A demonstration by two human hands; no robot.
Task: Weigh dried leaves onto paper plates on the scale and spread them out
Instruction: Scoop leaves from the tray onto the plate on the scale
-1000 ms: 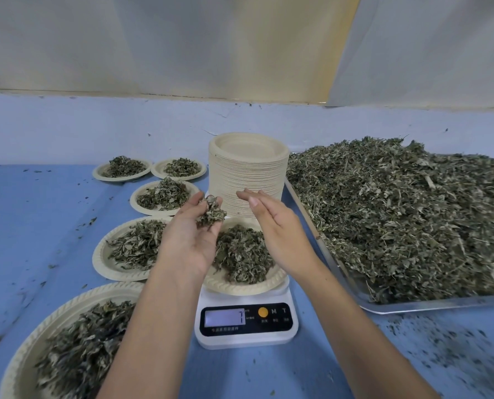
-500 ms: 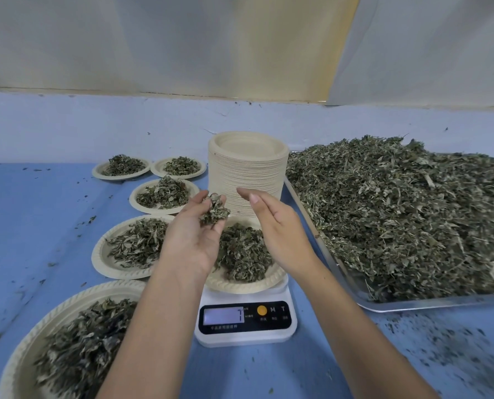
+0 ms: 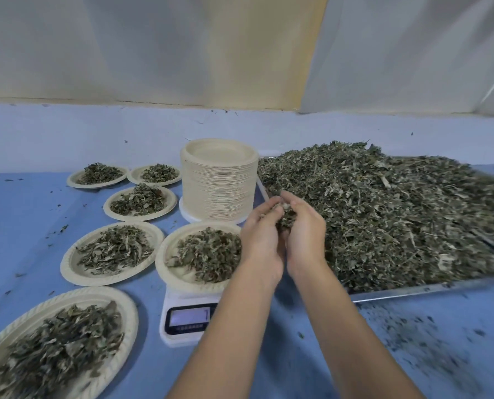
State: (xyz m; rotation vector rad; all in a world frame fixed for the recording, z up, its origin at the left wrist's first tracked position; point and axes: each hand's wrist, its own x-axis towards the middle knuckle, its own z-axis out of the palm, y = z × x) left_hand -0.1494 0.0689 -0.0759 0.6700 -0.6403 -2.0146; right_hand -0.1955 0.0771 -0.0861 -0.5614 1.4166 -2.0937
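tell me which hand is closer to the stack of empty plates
Left. The left hand sits just right of the stack of empty plates, near its base. The right hand is cupped against the left on the far side, over the tray's edge.

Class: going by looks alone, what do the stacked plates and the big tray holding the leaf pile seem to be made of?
Stacked plates: probably moulded paper pulp; matte beige, thin ribbed edges.
Tray: likely metal, perhaps steel or aluminium; its silvery rim is smooth and reflective.
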